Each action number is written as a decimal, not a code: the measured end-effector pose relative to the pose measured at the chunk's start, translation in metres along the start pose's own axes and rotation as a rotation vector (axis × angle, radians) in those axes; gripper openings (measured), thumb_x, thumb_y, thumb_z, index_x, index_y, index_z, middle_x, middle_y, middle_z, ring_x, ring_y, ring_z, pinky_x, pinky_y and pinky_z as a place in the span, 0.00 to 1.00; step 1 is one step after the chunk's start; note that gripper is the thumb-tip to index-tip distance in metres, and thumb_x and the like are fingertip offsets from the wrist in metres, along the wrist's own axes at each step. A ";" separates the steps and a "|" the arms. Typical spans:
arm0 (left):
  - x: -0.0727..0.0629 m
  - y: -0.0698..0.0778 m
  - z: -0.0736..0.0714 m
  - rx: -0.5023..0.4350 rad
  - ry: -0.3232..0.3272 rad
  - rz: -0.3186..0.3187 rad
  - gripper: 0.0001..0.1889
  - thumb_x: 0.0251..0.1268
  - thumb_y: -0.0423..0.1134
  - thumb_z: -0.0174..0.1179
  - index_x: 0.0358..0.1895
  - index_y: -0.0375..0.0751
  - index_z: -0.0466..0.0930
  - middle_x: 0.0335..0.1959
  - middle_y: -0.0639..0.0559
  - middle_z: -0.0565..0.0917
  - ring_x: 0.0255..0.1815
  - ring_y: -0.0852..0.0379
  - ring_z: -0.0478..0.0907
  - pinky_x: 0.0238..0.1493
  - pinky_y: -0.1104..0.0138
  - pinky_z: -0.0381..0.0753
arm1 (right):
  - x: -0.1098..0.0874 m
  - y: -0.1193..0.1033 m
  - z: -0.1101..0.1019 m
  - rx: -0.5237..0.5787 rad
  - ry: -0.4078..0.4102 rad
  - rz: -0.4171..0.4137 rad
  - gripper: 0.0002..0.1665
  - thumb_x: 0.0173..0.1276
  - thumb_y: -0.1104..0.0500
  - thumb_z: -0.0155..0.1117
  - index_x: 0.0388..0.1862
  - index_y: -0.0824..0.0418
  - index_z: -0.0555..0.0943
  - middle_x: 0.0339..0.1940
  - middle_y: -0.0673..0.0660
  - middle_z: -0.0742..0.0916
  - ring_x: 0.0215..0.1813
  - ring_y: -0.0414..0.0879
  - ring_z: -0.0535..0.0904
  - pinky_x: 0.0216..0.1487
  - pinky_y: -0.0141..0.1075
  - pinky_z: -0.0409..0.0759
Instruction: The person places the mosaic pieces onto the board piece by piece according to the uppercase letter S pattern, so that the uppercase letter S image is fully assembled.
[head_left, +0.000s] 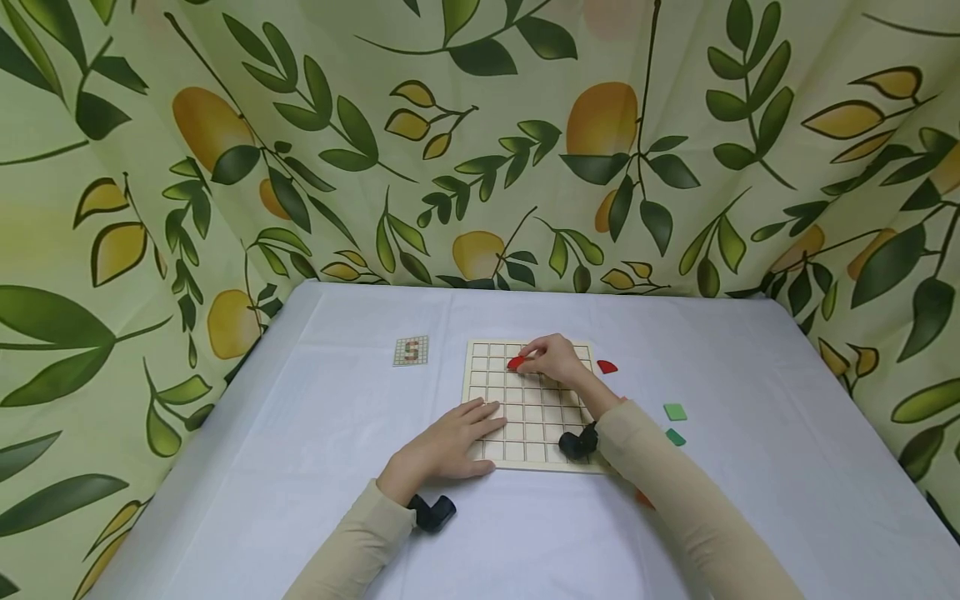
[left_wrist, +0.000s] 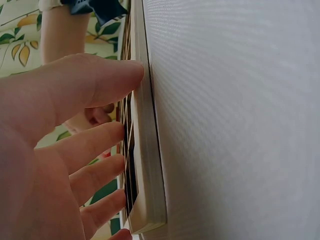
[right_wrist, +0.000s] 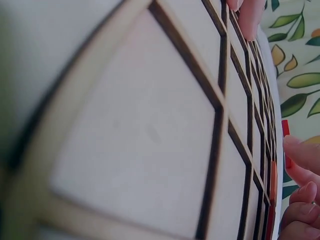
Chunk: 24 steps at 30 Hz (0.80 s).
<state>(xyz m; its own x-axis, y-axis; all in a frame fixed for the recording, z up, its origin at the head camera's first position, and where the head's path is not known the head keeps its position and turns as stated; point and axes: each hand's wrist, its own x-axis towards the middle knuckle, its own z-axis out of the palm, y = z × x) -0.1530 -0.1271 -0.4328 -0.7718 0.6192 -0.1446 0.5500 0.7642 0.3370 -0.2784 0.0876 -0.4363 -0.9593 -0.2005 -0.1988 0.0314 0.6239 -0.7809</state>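
Note:
A pale wooden grid board (head_left: 525, 417) lies on the cloth-covered table. My right hand (head_left: 555, 360) reaches over its far part and pinches a small red rounded piece (head_left: 515, 363) between thumb and fingertips. In the right wrist view the red piece (right_wrist: 286, 142) is tilted above the grid, and an orange piece (right_wrist: 273, 182) shows in the board below it. My left hand (head_left: 457, 437) rests with spread, straight fingers on the board's near left part. The left wrist view has its thumb (left_wrist: 115, 77) at the board's edge (left_wrist: 145, 165).
Left of the board lies a small pattern card (head_left: 411, 351). To the right are a red quarter-round piece (head_left: 607, 367), a green square (head_left: 675, 412) and another green piece (head_left: 676, 437). An orange piece (head_left: 643, 498) is partly covered by the right sleeve (head_left: 675, 492). A leaf-patterned curtain (head_left: 480, 167) hangs behind.

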 end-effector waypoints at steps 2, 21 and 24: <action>0.000 0.000 0.000 0.000 0.000 -0.001 0.34 0.61 0.50 0.60 0.71 0.50 0.65 0.76 0.49 0.62 0.79 0.44 0.54 0.78 0.52 0.59 | 0.001 -0.001 0.001 -0.005 0.001 0.010 0.17 0.55 0.60 0.74 0.45 0.63 0.86 0.18 0.49 0.75 0.23 0.43 0.65 0.22 0.30 0.61; -0.001 0.000 -0.001 -0.001 0.002 0.016 0.34 0.62 0.51 0.60 0.71 0.49 0.65 0.76 0.48 0.63 0.79 0.44 0.55 0.78 0.52 0.59 | 0.004 -0.005 0.003 -0.076 0.024 0.029 0.16 0.53 0.60 0.76 0.41 0.63 0.87 0.32 0.56 0.81 0.35 0.45 0.70 0.28 0.29 0.67; -0.001 -0.001 -0.001 -0.006 0.000 0.014 0.33 0.62 0.50 0.60 0.71 0.49 0.65 0.76 0.48 0.63 0.79 0.44 0.54 0.78 0.52 0.59 | 0.005 -0.005 0.004 -0.090 0.027 0.032 0.16 0.53 0.59 0.76 0.41 0.62 0.87 0.34 0.58 0.83 0.36 0.46 0.71 0.29 0.29 0.68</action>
<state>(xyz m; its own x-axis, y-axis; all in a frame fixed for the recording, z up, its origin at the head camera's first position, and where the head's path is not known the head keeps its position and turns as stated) -0.1528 -0.1283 -0.4322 -0.7641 0.6296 -0.1404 0.5584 0.7546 0.3445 -0.2823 0.0807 -0.4360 -0.9654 -0.1601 -0.2060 0.0379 0.6952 -0.7178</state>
